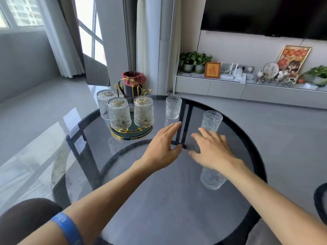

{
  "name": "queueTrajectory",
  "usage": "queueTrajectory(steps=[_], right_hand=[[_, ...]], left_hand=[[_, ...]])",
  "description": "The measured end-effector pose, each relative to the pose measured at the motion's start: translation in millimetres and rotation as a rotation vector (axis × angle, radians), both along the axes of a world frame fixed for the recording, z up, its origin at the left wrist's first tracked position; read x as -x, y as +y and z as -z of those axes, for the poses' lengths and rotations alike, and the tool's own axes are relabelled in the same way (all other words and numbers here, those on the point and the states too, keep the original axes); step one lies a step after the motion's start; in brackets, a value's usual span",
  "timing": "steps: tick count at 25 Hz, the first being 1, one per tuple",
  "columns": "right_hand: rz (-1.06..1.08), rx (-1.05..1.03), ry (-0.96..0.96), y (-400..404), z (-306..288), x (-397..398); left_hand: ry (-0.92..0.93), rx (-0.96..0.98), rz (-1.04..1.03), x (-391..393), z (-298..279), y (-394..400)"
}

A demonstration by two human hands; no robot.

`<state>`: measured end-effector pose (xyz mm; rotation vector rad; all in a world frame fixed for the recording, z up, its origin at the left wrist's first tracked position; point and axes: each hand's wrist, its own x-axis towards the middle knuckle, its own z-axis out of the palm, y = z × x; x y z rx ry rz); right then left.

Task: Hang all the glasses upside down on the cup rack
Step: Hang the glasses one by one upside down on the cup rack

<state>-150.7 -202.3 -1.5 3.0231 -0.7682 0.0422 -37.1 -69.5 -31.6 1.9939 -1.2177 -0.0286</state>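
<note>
- Rack (131, 133), left of centre on the table (159, 200): three glasses hang upside down on it, the back one (104, 106) at far left, the front one (119, 114) nearest the camera, and the third (143, 112) to their right. The gold pegs stand close together, so seating another glass could knock a hung one or tip the rack.
- Left hand (161, 147), centre frame: grip released, fingers spread flat, holding nothing. An upright glass (173, 107) stands beyond its fingertips, apart from them, in the upper centre.
- Right hand (212, 149), right of centre: grip released too, fingers splayed, empty. A second upright glass (211, 122) stands just past its fingertips; touching or not, I cannot tell.
- A third loose glass (211, 178) sits lower right, partly hidden under the right wrist. The forearm could sweep it over.
- The ribbed glass looks slippery, and the table is hard glass: a loose pinch while turning one over could drop and break it.
</note>
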Motion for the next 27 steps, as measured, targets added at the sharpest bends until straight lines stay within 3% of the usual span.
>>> queueTrajectory(steps=[4, 7, 10, 15, 19, 22, 25, 27], right_hand=[[0.165, -0.109, 0.38, -12, -7, 28], [0.157, -0.112, 0.442, -9, -11, 30], [0.134, -0.231, 0.288, -3, -12, 25], [0.039, -0.813, -0.103, 20, -29, -7], [-0.09, -1.106, -0.42, 38, -52, -35], [-0.036, -1.525, -0.684, 38, -58, -49], [0.114, -1.824, -0.483, 47, -46, -57], [0.103, -2.074, -0.383, 56, -33, -65]], left_hand=[[0.001, -0.05, 0.002, 8, 9, 0], [0.012, -0.063, -0.009, 7, 8, 8], [0.038, -0.023, -0.056, 0, 1, 21], [0.14, -0.093, 0.214, -2, -9, 41], [0.108, 0.159, -0.051, -13, -33, 46], [0.248, 0.38, -0.105, -40, -53, 55], [0.303, 0.493, -0.033, -57, -65, 59], [0.336, 0.497, 0.05, -61, -67, 56]])
